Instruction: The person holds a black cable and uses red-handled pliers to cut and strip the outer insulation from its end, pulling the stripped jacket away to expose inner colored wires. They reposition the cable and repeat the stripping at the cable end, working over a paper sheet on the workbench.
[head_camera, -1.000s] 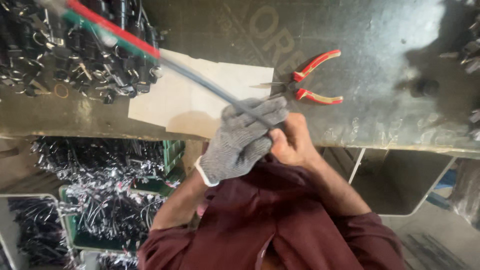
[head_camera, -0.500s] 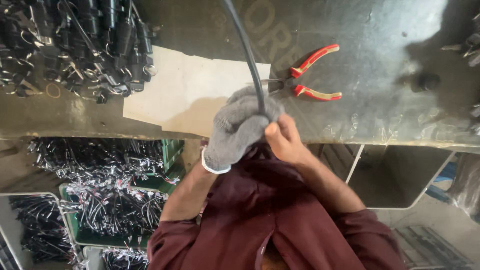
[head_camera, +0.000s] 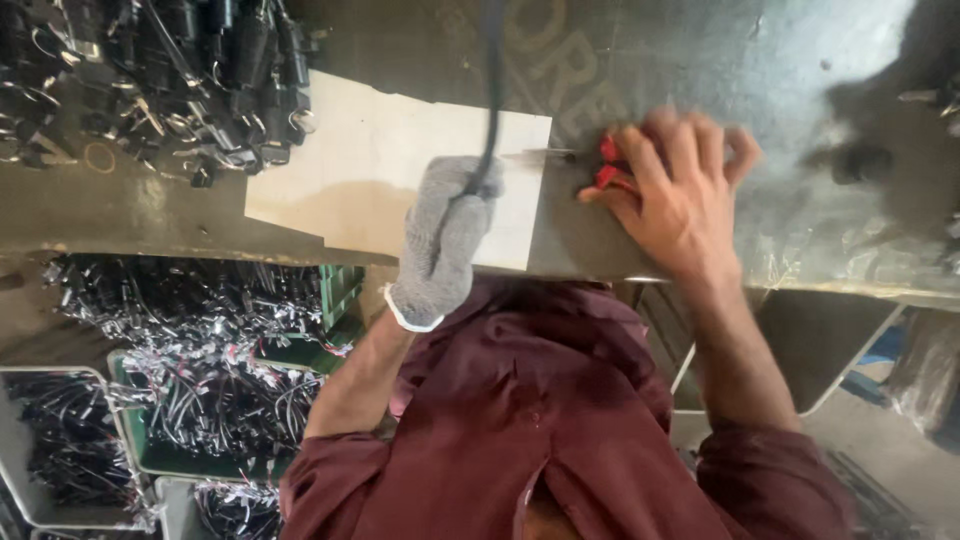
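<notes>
Since the earlier frames the bare right hand has left the cable and reached out across the table to the red-handled pliers, while the gloved left hand has stayed on the cable. The right hand's fingers now lie spread over the red handles, covering most of them; the thin metal tip pokes out toward the pale sheet, and I cannot tell whether the fingers have closed on the handles or merely rest on them. The left hand, in a grey knit glove, is wrapped in a fist around the black cable, which runs from the fist straight across the table toward its far edge and out of view. That fist sits at the near edge of the table, over the corner of the pale cardboard sheet. At the table's far left corner lies a heap of black wired parts. Below the near edge, green crates of similar black cables with pale ends stand on the floor.
</notes>
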